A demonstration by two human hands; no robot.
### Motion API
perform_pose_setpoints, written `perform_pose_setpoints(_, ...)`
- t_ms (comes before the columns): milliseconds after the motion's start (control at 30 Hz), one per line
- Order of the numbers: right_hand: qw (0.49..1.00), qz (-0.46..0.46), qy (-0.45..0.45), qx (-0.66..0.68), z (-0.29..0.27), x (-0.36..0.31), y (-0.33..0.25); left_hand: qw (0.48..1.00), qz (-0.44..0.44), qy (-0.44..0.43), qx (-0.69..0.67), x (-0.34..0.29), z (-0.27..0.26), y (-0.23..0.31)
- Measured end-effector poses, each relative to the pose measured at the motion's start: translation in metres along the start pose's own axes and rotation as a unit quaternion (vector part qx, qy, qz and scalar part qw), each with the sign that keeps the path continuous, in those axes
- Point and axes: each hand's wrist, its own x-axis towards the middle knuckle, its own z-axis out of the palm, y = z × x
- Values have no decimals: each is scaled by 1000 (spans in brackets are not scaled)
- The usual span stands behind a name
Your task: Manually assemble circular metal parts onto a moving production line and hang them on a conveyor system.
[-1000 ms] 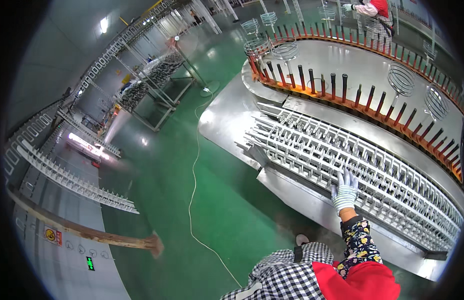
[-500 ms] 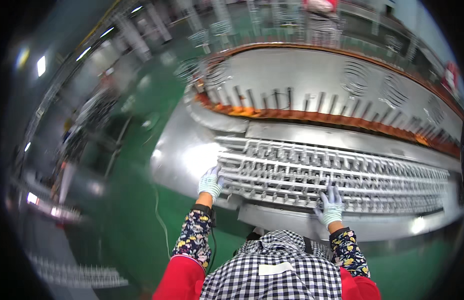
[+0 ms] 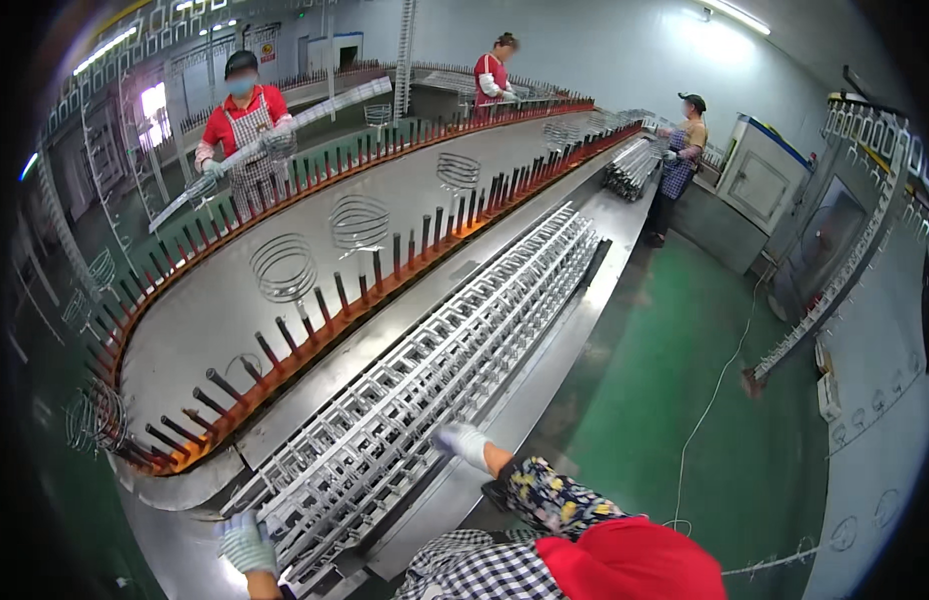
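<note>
A stack of long silvery metal racks [image 3: 415, 385], each with rows of small hooks, lies lengthwise on a sheet-metal bench [image 3: 525, 400]. My left hand [image 3: 247, 545], in a pale striped glove, is at the stack's near left end, fingers stretched out beside the bar ends. My right hand [image 3: 463, 443], gloved too, reaches to the stack's right side around its middle; its fingertips are blurred against the bars, so their grip cannot be made out.
Beyond the bench runs a looped conveyor [image 3: 305, 345] with upright dark pins, some carrying wire coils [image 3: 283, 268]. Across it one co-worker [image 3: 247, 140] holds a long rack; another [image 3: 493, 75] stands farther back. A third person [image 3: 680, 155] stands by a rack pile [image 3: 635, 165]. A cable [image 3: 720, 390] crosses the green floor.
My view has swung to the right and lifted, bringing co-workers into sight. Both hands remain near the rack stack, the left at its end and the right along its side.
</note>
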Motion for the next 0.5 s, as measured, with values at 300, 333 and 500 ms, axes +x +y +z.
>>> perform_pose_setpoints(300,674,-102,60,729,-19,42,-96,987,123,68,-73,-56,-36,27)
perform_pose_setpoints(333,693,-99,32,713,-22,30,-95,987,128,68,-68,-60,-38,25)
perform_pose_setpoints(500,830,-21,56,555,-45,-45,-77,951,-25,-95,-294,-91,-21,9)
